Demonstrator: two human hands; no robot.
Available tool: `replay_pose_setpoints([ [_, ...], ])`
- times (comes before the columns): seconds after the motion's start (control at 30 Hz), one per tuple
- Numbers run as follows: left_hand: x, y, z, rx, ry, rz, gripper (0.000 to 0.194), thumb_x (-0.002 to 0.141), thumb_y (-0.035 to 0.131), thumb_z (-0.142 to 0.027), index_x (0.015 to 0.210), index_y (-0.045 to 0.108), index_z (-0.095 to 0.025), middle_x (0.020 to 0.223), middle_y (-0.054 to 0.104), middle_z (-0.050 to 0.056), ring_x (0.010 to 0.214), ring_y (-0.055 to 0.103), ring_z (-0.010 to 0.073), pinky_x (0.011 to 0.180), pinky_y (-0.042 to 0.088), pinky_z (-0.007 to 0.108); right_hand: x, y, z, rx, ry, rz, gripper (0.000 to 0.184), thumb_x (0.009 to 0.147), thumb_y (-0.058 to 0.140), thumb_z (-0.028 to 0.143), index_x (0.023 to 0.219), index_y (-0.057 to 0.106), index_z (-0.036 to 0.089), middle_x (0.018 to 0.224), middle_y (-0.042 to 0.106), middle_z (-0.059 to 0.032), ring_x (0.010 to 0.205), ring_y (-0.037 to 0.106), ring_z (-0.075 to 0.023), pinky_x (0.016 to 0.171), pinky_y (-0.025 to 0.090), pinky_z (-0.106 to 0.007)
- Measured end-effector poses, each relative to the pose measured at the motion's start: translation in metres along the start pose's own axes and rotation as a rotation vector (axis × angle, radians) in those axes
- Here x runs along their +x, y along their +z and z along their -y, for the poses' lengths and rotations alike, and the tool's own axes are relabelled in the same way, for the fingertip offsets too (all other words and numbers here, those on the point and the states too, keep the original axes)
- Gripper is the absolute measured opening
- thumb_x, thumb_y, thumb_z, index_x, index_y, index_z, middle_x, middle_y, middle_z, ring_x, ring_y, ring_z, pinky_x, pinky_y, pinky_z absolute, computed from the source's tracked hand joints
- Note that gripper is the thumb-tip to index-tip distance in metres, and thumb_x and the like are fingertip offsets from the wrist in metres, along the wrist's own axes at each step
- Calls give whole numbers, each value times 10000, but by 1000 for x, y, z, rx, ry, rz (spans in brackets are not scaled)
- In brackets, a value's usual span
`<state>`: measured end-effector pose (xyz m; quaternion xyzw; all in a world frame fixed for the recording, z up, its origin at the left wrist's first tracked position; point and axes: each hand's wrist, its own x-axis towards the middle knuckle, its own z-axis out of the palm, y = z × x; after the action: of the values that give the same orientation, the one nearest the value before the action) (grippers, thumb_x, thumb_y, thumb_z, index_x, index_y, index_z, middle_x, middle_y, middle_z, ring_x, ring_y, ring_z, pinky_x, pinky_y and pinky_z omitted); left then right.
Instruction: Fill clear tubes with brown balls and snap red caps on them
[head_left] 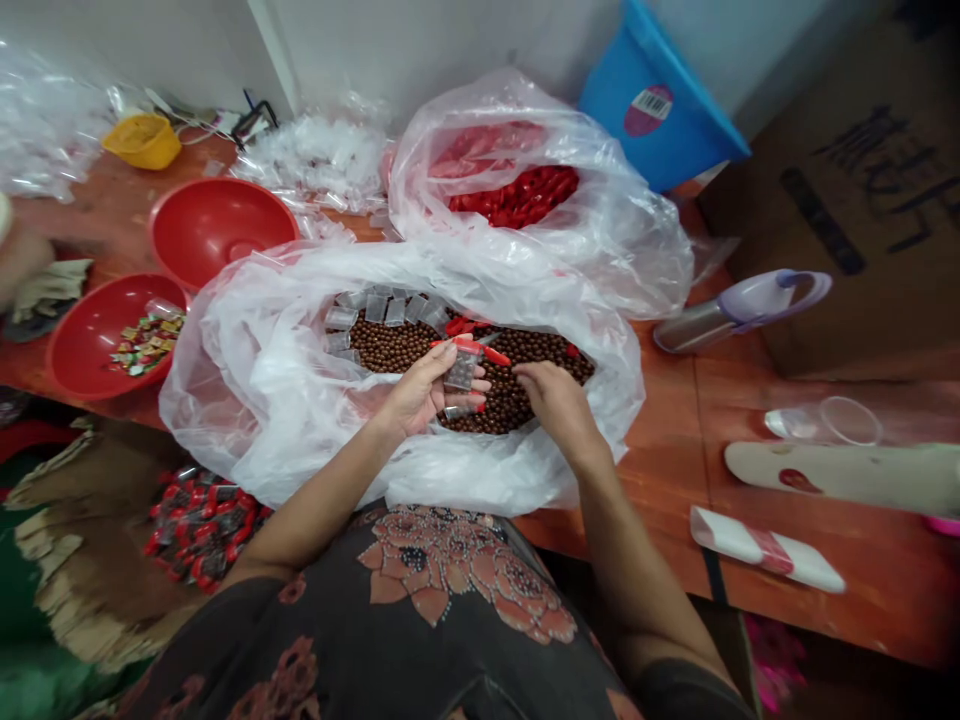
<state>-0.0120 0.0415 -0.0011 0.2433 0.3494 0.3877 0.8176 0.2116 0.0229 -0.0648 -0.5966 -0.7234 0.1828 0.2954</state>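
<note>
Clear square plastic cup (462,370) held upright-ish in half-open left hand (420,392), right hand (556,405) just to its right, curled over brown chocolate balls (511,395), hold on them unclear.

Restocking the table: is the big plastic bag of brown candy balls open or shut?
Open: the plastic bag gapes wide, showing the brown candy balls inside, with the left hand and right hand over them.

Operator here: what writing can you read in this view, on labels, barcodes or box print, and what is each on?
Cardboard box: large dark Chinese characters, too skewed and cut off to quote.
Blue bin: barcode sticker on a pink oval, digits too small to read.
No other readable text shows.
</note>
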Motion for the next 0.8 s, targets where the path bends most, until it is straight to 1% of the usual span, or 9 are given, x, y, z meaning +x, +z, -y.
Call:
replay_pose_setpoints([
  [0.07,-2,1,-5,-11,15,0,325,964,529,-300,1266,529,-183,913,742,94,794,751,210,723,635,343,-2,6,-10,-184,-63,138,228,934,510,220,940,737,198,889,708,-83,845,628,-212,813,488,-362],
  [0.13,-4,2,-9,-19,25,-2,347,959,540,-301,1286,529,-187,933,740,93,820,752,214,738,636,345,-4,12,-14,-279,-100,219,230,916,517,174,890,744,199,844,696,-74,798,611,-194,766,474,-323],
  [0.23,-8,5,-12,-24,54,18,369,954,540,-289,1310,531,-191,959,739,89,851,752,217,746,638,342,-6,17,-15,-316,-110,222,233,915,511,165,894,742,186,859,702,-84,814,607,-203,777,468,-326],
  [0.33,-9,7,-14,-27,100,31,376,953,534,-279,1321,540,-203,1011,738,84,886,748,211,788,632,343,-6,18,-15,-267,-112,152,237,910,504,151,969,733,170,914,722,-100,854,612,-224,828,476,-375],
  [0.4,-7,7,-14,-29,119,9,373,957,527,-291,1321,541,-212,1032,737,84,898,747,214,804,628,355,-6,15,-10,-166,-106,83,231,917,519,190,1024,724,179,948,722,-103,875,618,-233,840,485,-407],
  [0.47,-4,8,-13,-33,117,-6,365,966,506,-314,1317,535,-216,1028,740,89,909,746,227,809,625,375,-5,10,0,13,-78,-8,239,935,531,269,1071,715,200,989,721,-101,915,632,-238,859,496,-431],
  [0.57,-1,11,-10,-42,84,17,332,972,485,-323,1278,536,-206,998,748,103,917,746,241,804,619,387,-1,1,25,374,37,-146,274,952,536,365,1129,702,239,1080,728,-77,1000,660,-220,917,513,-431],
  [0.67,2,15,-6,-56,51,37,272,972,480,-298,1216,540,-193,967,754,109,893,749,236,799,616,381,5,-7,49,666,184,-211,312,929,579,415,1171,692,255,1105,743,-52,1000,690,-201,930,539,-422],
  [0.8,2,23,-7,-65,16,40,244,966,489,-290,1178,535,-176,952,753,118,876,750,234,809,611,388,15,-12,63,803,244,-293,271,881,649,420,1069,737,246,1081,756,-40,1001,702,-207,948,548,-430],
])
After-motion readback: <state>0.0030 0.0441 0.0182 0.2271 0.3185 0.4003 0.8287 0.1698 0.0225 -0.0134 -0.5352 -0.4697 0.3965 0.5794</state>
